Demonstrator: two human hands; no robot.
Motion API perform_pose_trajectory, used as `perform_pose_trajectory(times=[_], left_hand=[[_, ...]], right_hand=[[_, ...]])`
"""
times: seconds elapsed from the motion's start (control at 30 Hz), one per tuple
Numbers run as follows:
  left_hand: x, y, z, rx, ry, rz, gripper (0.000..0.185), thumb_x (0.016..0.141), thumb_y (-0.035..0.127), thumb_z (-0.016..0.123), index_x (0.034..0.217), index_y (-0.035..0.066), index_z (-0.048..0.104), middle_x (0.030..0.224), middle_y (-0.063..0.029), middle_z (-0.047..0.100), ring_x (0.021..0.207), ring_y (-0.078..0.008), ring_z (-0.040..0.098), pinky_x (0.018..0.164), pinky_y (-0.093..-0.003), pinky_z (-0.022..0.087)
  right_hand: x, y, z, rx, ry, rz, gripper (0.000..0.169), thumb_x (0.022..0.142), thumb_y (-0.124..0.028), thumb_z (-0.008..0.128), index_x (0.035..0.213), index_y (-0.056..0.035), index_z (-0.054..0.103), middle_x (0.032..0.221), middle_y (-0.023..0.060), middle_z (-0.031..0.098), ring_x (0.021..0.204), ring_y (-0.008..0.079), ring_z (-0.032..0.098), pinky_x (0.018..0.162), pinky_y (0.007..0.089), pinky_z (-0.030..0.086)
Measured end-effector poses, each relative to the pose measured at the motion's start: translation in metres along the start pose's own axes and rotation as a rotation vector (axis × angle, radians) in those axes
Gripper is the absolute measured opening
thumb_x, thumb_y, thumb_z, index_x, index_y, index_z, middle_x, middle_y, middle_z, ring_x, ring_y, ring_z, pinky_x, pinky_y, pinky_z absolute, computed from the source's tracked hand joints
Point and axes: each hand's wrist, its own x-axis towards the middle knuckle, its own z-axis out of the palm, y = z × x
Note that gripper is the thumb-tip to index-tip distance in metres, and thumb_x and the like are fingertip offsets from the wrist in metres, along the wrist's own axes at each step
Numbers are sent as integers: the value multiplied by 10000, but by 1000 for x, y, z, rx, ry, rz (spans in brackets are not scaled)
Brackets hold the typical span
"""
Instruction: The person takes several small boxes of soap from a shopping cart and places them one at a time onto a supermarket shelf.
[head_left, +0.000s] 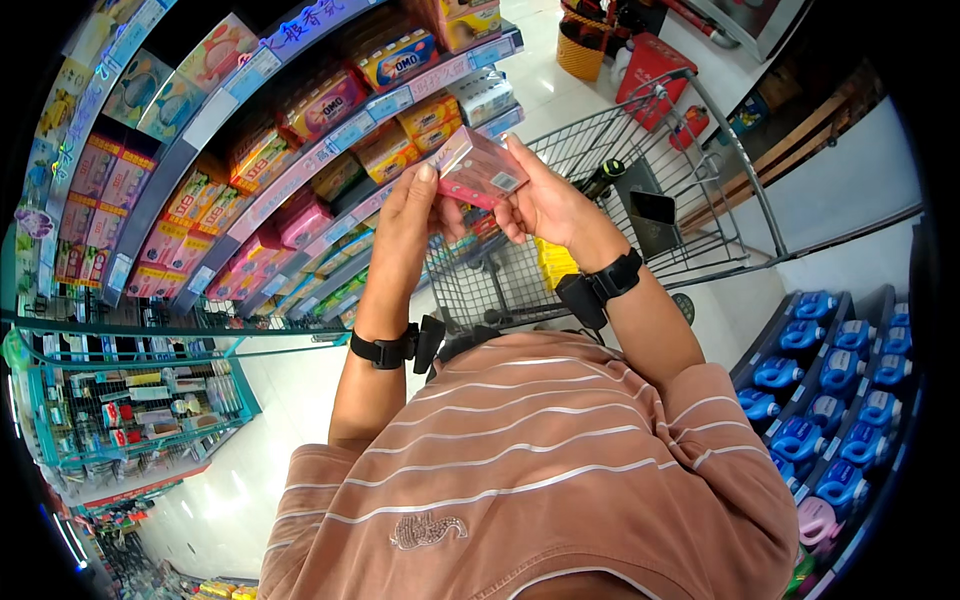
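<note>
My left hand (411, 202) and my right hand (553, 196) hold a pink Lux carton (484, 166) between them, above the near end of a wire shopping cart (466, 296). The carton is tilted, and a barcode shows on the face towards me. My left thumb rests at its left edge, while my right thumb presses near the top right corner and the fingers curl beneath. Below my right hand, yellow packs (553, 262) lie in the cart, partly hidden by the wrist. A smartphone (652, 208) rests on a dark flat object (646, 236) in the cart.
Left of the cart runs a shelf of OMO packs (397, 61) and pink packs (304, 217). Blue bottles (801, 439) fill a rack at the right. A red bin (652, 71) and a yellow basket (581, 56) stand beyond the cart. A green wire rack (142, 405) is at the lower left.
</note>
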Motion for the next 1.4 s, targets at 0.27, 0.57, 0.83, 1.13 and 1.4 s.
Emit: perform_pose_trajectory(times=[0.27, 0.57, 0.83, 1.13, 1.4], left_hand=[[-4, -9, -11, -27, 76, 17, 451, 1065, 462, 445, 1140, 34, 565, 881, -52, 633, 691, -133, 622, 598, -259, 493], [0, -14, -14, -31, 145, 39, 641, 944, 284, 695, 1422, -33, 408, 991, -53, 631, 876, -119, 616, 647, -273, 534], [6, -14, -15, -21, 157, 85, 639, 949, 322, 695, 1427, -5, 426, 992, -50, 628, 905, -123, 619, 707, -259, 532], [11, -20, -24, -37, 144, 46, 505, 947, 288, 678, 1330, 15, 495, 1043, -43, 625, 923, -124, 612, 786, -291, 520], [11, -19, -31, -24, 93, 111, 420, 943, 183, 674, 1302, 39, 512, 1123, -60, 641, 980, -150, 635, 871, -331, 513]], right_hand=[[4, 1, 3, -21, -88, -152, 646, 973, -583, 532, 1344, -55, 508, 893, 91, 686, 705, 163, 660, 580, 278, 495], [-5, -13, 23, -219, -78, -444, 659, 963, -219, 669, 1493, 11, 353, 1163, 116, 617, 887, 159, 651, 678, 275, 541], [-4, -18, 19, -142, -99, -429, 589, 974, -151, 629, 1477, 29, 381, 1235, 141, 612, 989, 189, 651, 738, 308, 579], [0, -20, 18, -156, -111, -448, 585, 963, -157, 629, 1469, 10, 390, 1220, 127, 589, 1014, 205, 659, 809, 328, 567], [6, -20, 15, -155, -138, -446, 602, 954, -107, 604, 1493, 8, 363, 1281, 125, 549, 1128, 214, 611, 907, 388, 561]])
